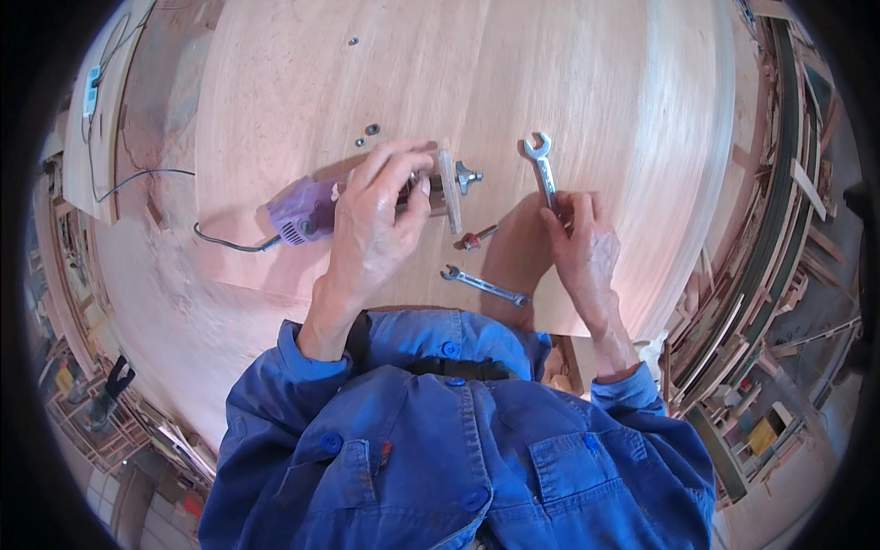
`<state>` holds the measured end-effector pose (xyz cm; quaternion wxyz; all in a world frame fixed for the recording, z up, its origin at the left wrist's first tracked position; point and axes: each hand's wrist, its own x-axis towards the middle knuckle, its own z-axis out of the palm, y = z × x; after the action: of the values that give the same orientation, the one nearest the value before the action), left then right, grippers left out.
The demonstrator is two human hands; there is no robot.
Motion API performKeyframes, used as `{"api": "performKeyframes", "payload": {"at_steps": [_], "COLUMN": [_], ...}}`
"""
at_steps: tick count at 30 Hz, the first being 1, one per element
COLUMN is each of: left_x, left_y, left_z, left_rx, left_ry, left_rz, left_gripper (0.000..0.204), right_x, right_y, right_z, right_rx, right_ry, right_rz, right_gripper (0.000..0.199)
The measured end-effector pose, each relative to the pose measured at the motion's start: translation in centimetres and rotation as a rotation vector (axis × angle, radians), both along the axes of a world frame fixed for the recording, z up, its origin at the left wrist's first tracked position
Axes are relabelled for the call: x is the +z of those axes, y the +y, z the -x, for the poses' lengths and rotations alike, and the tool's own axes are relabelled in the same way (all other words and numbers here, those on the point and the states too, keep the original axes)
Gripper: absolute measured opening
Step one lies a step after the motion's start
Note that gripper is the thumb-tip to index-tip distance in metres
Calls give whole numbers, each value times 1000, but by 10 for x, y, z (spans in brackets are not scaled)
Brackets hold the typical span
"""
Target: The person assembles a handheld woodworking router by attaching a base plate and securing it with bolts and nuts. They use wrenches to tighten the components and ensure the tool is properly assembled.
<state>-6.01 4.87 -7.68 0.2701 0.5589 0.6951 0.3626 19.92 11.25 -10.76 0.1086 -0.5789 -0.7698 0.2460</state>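
My left hand point(371, 220) grips the body of a purple electric trimmer point(302, 213) lying on its side on the wooden board point(477, 82). The trimmer's pale base plate point(449, 179) and a dark knob point(467, 174) stick out past my fingers. My right hand point(582, 243) holds the shaft of an open-ended metal wrench point(541, 158), its jaw pointing away from me. A second, slimmer wrench point(484, 286) lies flat on the board between my hands. Beside it rests a small red-tipped router bit point(477, 238).
A black cord point(229, 243) runs left from the trimmer. Small washers point(367, 134) and a screw point(353, 40) lie farther up the board. Stacked timber strips point(770, 275) fill the right side. A white power strip point(91, 90) sits far left.
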Motion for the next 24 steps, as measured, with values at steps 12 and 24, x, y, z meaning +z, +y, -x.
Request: {"api": "performKeyframes", "payload": {"at_steps": [12, 24], "left_x": [2, 72], "left_y": [-17, -46], "left_z": [30, 33], "left_rx": [208, -407], "left_ry": [-349, -421], "left_rz": [-152, 93], "left_gripper": [17, 30], "right_x": [-2, 92], "right_y": [-100, -77], "right_z": [6, 93], "right_rx": [378, 318], "right_ry": [-82, 682], "right_rz": [164, -30], "right_gripper": [20, 25]}}
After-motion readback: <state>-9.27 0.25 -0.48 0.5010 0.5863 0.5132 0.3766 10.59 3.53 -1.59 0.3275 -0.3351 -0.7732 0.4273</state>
